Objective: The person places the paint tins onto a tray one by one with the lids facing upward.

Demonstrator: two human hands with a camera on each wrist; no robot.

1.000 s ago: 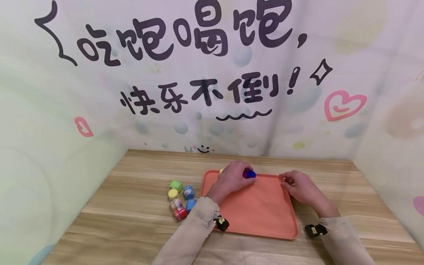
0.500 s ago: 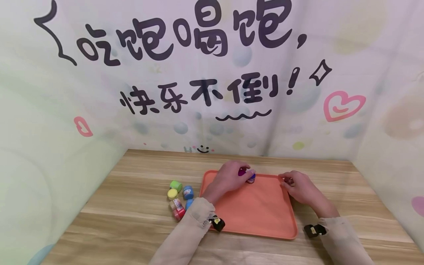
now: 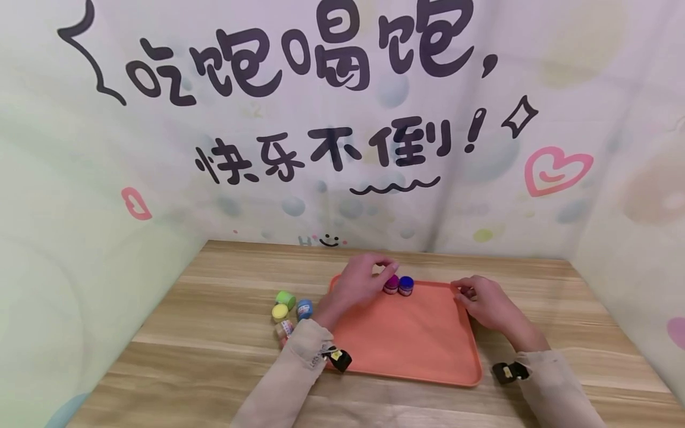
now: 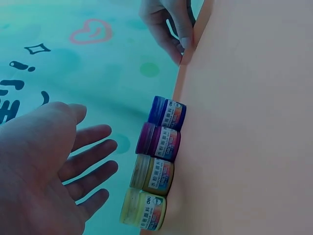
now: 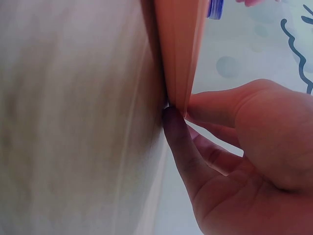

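My left hand hovers over the far left part of an orange tray. Its fingers are spread and hold nothing in the left wrist view, apart from a row of small paint jars. The row runs along the tray's far edge: a blue jar, a purple jar, an ochre jar and a pale yellow jar. In the head view the hand hides the latter two. At the tray's far right corner, my right hand pinches the rim between thumb and fingers, as the right wrist view shows.
More paint jars lie on the wooden table left of the tray, among them a green jar, a yellow jar and a light blue jar. My left sleeve partly covers this group. A printed cloth stands behind the table.
My left hand has let go of the blue jar and drawn back left, uncovering the blue and purple jars on the tray. My right hand stays at the tray corner.
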